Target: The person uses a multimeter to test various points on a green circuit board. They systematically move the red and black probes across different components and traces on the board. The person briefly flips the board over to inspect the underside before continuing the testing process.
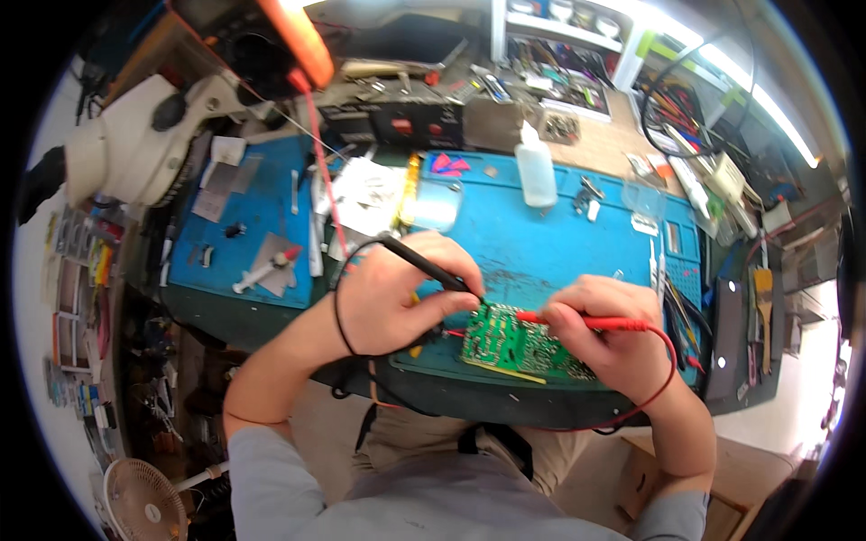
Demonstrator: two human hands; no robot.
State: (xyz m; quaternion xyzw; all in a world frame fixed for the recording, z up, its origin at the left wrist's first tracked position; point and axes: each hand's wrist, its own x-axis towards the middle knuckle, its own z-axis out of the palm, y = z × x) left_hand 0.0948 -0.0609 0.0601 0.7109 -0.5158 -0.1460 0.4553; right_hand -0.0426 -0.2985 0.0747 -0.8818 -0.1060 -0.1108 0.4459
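A green circuit board lies near the front edge of the blue work mat, its side with many solder points facing up. My left hand is closed around a black test probe, whose tip points at the board's upper left corner. In my right hand is a red test probe, pinched between thumb and fingers, with its tip over the board's upper middle. Whether either tip touches the board is too small to tell. The black lead loops over my left wrist; the red lead curves below my right hand.
A clear squeeze bottle stands on the mat's far side. A syringe lies on the left mat. At the far left rises a white microscope-like device. Tweezers and pliers lie at the right; a fan stands lower left.
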